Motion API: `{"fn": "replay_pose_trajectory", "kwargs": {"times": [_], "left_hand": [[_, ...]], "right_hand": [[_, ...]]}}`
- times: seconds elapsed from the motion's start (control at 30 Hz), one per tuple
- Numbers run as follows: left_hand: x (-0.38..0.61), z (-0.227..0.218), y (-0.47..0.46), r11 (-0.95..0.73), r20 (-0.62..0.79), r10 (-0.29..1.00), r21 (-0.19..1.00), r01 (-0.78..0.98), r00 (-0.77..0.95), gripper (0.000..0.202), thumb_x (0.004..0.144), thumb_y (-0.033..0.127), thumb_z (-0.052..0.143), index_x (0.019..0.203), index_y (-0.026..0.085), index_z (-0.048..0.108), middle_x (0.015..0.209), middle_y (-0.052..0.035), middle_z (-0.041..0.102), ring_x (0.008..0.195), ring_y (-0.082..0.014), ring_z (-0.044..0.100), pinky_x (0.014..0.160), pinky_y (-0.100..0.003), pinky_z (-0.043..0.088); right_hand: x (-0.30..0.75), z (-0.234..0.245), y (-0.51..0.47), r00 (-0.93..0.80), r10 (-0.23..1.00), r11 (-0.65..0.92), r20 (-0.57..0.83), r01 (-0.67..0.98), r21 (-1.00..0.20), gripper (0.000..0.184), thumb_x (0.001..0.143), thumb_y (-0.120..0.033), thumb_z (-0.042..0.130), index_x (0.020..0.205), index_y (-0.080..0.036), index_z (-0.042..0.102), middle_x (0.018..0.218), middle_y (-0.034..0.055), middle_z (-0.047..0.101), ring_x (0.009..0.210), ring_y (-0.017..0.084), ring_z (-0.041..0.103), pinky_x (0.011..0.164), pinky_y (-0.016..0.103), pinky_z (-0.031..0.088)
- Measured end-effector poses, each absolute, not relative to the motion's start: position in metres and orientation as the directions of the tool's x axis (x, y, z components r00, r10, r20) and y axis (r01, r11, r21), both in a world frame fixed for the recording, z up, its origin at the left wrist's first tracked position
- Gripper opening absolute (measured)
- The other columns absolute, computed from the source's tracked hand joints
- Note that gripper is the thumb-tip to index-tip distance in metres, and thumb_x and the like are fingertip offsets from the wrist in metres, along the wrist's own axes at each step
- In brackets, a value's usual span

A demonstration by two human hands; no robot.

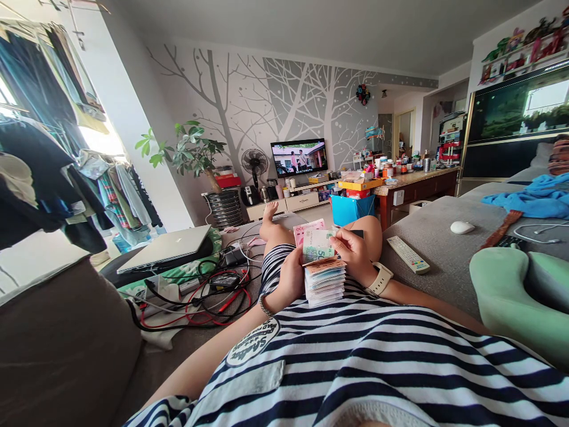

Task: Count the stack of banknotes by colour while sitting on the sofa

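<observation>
Closed around the left side of a thick, layered stack (325, 287) of pale leaves with an orange-brown top is my left hand (290, 276). It also steadies a green banknote (315, 246) marked 50. My right hand (355, 256), wearing a pale watch, pinches the green note's right edge between thumb and fingers. Behind it a pink banknote (303, 231) marked 100 sticks up. What the stack's leaves are, I cannot tell. A dark object shows just beyond my right hand, mostly hidden.
On the sofa, a remote control (408, 254), a white mouse (462, 227) and a green neck pillow (500, 290) lie to the right. Tangled cables (222, 290) and a closed laptop (164, 249) are left. Farther off stand a blue box (353, 209) and a cluttered table (418, 177).
</observation>
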State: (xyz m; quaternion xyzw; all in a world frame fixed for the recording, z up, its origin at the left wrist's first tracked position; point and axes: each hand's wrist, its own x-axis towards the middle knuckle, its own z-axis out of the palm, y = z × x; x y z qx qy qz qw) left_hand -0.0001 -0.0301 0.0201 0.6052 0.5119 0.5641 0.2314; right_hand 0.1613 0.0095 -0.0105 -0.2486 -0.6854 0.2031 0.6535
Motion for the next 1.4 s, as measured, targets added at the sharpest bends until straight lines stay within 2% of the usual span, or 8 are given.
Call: {"fn": "replay_pose_trajectory", "kwargs": {"times": [0.2, 0.33, 0.67, 1.07, 1.4], "left_hand": [[-0.007, 0.009, -0.021, -0.422, 0.518, 0.851, 0.776, 0.47, -0.091, 0.024, 0.076, 0.012, 0.046, 0.057, 0.023, 0.054, 0.067, -0.0031, 0.064, 0.071, -0.0195, 0.053, 0.07, -0.028, 0.045], [-0.01, 0.007, -0.018, -0.417, 0.531, 0.844, 0.738, 0.53, -0.076, 0.026, 0.078, 0.012, 0.045, 0.055, 0.024, 0.049, 0.066, -0.0042, 0.063, 0.067, -0.0199, 0.051, 0.066, -0.029, 0.042], [-0.011, 0.004, -0.016, -0.422, 0.532, 0.846, 0.701, 0.575, -0.029, 0.019, 0.078, 0.016, 0.042, 0.061, 0.025, 0.048, 0.076, -0.0067, 0.068, 0.076, -0.0224, 0.054, 0.071, -0.03, 0.044], [-0.011, 0.004, -0.016, -0.444, 0.539, 0.842, 0.721, 0.532, -0.027, 0.019, 0.077, 0.019, 0.044, 0.06, 0.025, 0.048, 0.073, -0.0076, 0.068, 0.074, -0.0231, 0.057, 0.069, -0.03, 0.044], [-0.011, 0.005, -0.018, -0.474, 0.554, 0.833, 0.712, 0.518, 0.001, 0.021, 0.079, 0.017, 0.042, 0.062, 0.024, 0.053, 0.079, -0.0095, 0.071, 0.077, -0.0232, 0.057, 0.073, -0.03, 0.045]], "right_hand": [[0.161, -0.008, 0.002, -0.048, 0.575, 0.818, 0.817, 0.046, -0.573, 0.036, 0.095, -0.05, 0.051, 0.072, -0.021, 0.051, 0.06, -0.0021, 0.046, 0.058, 0.015, 0.044, 0.057, 0.027, 0.035], [0.161, -0.006, -0.002, -0.045, 0.6, 0.8, 0.799, 0.042, -0.598, 0.036, 0.094, -0.05, 0.052, 0.073, -0.022, 0.051, 0.059, -0.0023, 0.047, 0.057, 0.015, 0.044, 0.056, 0.027, 0.035], [0.16, -0.008, 0.001, -0.054, 0.59, 0.807, 0.806, 0.005, -0.59, 0.032, 0.095, -0.046, 0.053, 0.075, -0.021, 0.05, 0.061, -0.0031, 0.045, 0.058, 0.014, 0.042, 0.056, 0.027, 0.033], [0.16, -0.009, 0.002, -0.06, 0.586, 0.81, 0.808, -0.005, -0.587, 0.03, 0.096, -0.043, 0.053, 0.075, -0.021, 0.051, 0.06, -0.0031, 0.046, 0.058, 0.013, 0.043, 0.056, 0.027, 0.033], [0.16, -0.01, 0.003, -0.061, 0.594, 0.804, 0.802, 0.01, -0.594, 0.032, 0.095, -0.045, 0.053, 0.074, -0.021, 0.051, 0.06, -0.0033, 0.044, 0.056, 0.013, 0.04, 0.055, 0.026, 0.032]]}}
